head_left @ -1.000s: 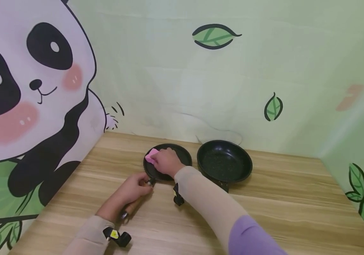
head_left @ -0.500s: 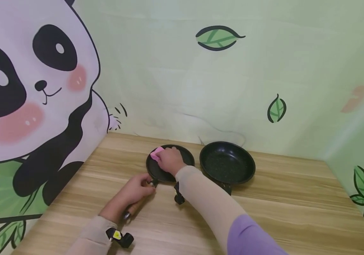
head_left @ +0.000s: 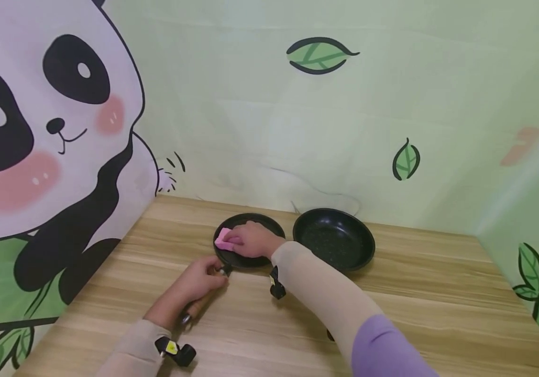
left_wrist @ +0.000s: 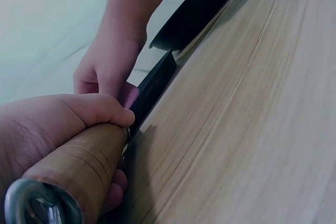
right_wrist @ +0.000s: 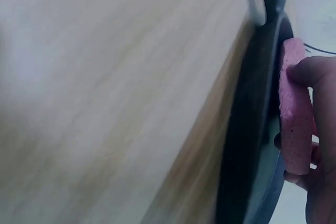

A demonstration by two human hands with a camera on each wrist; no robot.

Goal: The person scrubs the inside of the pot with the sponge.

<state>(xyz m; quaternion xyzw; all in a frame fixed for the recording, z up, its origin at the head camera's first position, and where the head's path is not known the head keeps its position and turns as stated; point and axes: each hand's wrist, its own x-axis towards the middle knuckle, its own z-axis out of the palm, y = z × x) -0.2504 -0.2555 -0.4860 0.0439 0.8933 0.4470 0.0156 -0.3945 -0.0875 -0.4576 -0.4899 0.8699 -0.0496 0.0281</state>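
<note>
A small black frying pan (head_left: 269,225) lies on the wooden table, its wooden handle (left_wrist: 79,166) slanting toward the person. My left hand (head_left: 203,277) grips that handle near the pan, thumb along the top and fingers underneath. Over the pan, my right hand (head_left: 252,240) holds a pink sponge (head_left: 224,239) against the left part of its inside. In the right wrist view the sponge (right_wrist: 295,108) is a thick porous slab, pinched between thumb and fingers at the pan's wall (right_wrist: 247,114).
A larger, deeper black frying pan (head_left: 332,238) stands just right of the small one, its handle mostly hidden by the right sleeve. The wooden table (head_left: 415,293) meets a green printed wall (head_left: 250,131) behind the pans. A panda drawing covers the left wall.
My right hand has shifted the sponge about inside the small pan, first up and right, then back down and left. The left hand keeps its grip on the handle.
</note>
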